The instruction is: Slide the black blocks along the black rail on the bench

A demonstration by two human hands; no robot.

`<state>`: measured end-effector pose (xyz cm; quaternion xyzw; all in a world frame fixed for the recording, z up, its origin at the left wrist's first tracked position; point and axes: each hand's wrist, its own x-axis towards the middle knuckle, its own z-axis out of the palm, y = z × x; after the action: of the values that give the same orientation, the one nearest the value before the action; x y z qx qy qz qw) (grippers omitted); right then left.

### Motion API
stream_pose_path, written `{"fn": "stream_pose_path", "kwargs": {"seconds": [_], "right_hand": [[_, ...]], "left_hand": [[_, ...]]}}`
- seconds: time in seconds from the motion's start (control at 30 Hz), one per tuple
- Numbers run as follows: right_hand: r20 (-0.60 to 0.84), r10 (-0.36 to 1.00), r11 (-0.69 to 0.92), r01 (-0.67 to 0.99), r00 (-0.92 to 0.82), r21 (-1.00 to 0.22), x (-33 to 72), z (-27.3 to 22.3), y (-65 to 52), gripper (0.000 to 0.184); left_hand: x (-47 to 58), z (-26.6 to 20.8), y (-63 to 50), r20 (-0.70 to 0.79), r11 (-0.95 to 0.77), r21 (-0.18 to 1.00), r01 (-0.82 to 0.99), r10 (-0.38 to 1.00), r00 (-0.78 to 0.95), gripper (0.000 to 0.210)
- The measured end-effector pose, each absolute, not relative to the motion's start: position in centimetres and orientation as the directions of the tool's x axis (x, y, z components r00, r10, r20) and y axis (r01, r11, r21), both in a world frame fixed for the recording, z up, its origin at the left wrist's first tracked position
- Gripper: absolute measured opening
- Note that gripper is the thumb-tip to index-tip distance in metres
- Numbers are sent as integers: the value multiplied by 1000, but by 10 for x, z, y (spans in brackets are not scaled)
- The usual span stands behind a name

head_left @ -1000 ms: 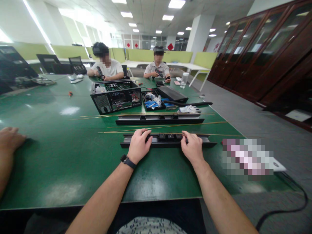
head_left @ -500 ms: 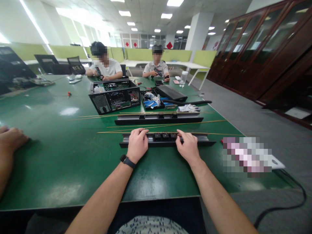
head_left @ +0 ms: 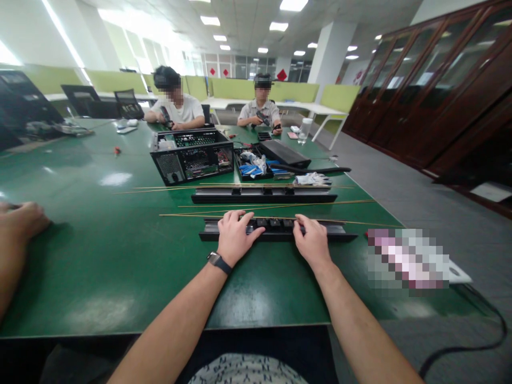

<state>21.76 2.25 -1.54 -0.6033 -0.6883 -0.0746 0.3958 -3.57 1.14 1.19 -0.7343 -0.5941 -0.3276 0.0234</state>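
Black rail (head_left: 279,238) lies under our spread left hand (head_left: 236,237) and our curled right hand (head_left: 314,240), whose grip we cannot make out; our left hand now sits nearer the black blocks (head_left: 274,223) than before.

On my feed I can read no writing: the red diamond signs (head_left: 281,74) far beyond the table (head_left: 132,266) are too small, and the object (head_left: 460,273) near its right edge is mostly pixelated.
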Motion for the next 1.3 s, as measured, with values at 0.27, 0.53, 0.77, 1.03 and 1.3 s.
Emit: {"fn": "stream_pose_path", "kwargs": {"seconds": [0.27,0.53,0.77,1.03,1.3], "right_hand": [[630,756,154,887,178,-435,228,-16,23,37],[594,783,172,855,184,-490,228,-12,24,30],[548,831,235,830,97,-505,208,-5,22,33],[418,908,204,832,37,-516,208,16,29,29],[438,899,251,836,-14,-488,226,14,43,32]], "left_hand": [[-38,15,10,476,-278,367,888,876,77,43],[-47,18,9,420,-239,386,891,906,61,41],[-70,26,13,392,-207,406,890,919,35,38],[-68,26,11,423,-166,383,909,906,-13,47],[-62,22,14,437,-129,354,926,899,-42,43]]}}
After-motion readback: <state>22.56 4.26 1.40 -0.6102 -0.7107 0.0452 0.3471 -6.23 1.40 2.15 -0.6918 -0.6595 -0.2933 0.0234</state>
